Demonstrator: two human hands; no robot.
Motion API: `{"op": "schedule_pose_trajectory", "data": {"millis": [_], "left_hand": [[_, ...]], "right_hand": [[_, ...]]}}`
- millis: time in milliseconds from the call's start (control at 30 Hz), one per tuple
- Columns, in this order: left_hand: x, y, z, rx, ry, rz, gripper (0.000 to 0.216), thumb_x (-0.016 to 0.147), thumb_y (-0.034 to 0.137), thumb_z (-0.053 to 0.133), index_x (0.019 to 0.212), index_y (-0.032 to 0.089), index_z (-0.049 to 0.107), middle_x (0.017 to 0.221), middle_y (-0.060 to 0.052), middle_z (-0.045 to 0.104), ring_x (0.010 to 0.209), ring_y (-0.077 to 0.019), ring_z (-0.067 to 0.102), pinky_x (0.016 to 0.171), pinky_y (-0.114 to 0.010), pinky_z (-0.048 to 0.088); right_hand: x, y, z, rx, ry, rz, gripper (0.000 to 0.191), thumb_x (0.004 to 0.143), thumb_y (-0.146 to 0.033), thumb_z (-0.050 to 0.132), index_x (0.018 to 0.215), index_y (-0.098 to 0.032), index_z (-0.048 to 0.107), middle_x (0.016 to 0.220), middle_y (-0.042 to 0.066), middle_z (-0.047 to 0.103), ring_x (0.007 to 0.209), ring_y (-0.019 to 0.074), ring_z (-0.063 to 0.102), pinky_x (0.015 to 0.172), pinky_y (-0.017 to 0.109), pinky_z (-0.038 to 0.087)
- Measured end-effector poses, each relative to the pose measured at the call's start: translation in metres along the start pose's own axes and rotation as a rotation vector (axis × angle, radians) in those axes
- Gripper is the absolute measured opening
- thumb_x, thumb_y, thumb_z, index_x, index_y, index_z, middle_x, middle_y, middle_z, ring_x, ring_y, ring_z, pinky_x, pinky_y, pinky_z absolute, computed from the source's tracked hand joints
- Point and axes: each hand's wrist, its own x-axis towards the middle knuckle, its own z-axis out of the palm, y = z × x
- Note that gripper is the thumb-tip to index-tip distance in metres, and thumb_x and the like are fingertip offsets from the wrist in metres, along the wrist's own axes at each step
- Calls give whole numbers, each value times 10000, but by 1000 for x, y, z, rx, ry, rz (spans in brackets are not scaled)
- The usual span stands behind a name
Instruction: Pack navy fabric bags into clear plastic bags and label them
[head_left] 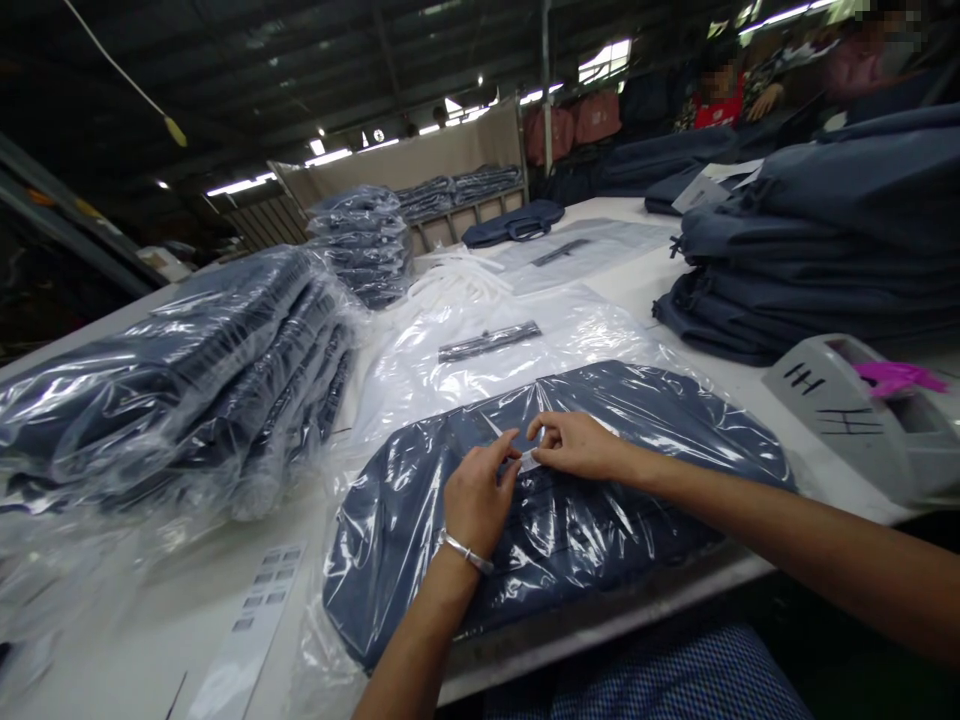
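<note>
A navy fabric bag (600, 520), wrapped in clear shiny plastic, lies flat on the table in front of me. Over its middle, my left hand (478, 492) pinches the left side of a small whitish sticker (529, 461) between thumb and finger. The sticker's other side is in the pinch of my right hand (574, 446). It sits at or just above the plastic; whether it touches cannot be told. Beyond the bag lies a stack of white plastic sleeves (480, 365) with a dark printed strip.
Wrapped navy bags (172, 350) are piled at left, and unwrapped ones (832, 240) at right. A grey tape dispenser (840, 420) with pink material stands at the right edge. A sheet of printed stickers (247, 630) lies lower left. Another person (724, 95) is in the background.
</note>
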Motion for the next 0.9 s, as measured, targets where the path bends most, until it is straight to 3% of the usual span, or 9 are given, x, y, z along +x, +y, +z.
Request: {"op": "schedule_pose_trajectory", "data": {"millis": [467,700,900], "left_hand": [[2,-5,9,95,-114,-14,480,839,173,652,1286,327,567,992,13,730,939,-202,644,780,-315,491],[1,-8,12,108,-142,-1,550,831,185,658,1328,375,518,996,30,728,934,-206,641,743,-306,486],[0,-11,15,155,-153,-16,530,844,210,646,1339,342,512,988,11,728,919,-219,646,747,-326,501]], "right_hand": [[-1,0,9,-57,9,-9,228,741,-164,596,963,-162,645,680,-2,684,640,155,630,607,241,424],[-6,-9,15,-415,7,-34,277,819,-205,558,1090,-186,610,839,62,716,779,220,661,641,275,401],[-15,-19,21,-737,30,-49,303,879,-264,527,1171,-182,538,986,106,685,813,265,666,597,297,395]]}}
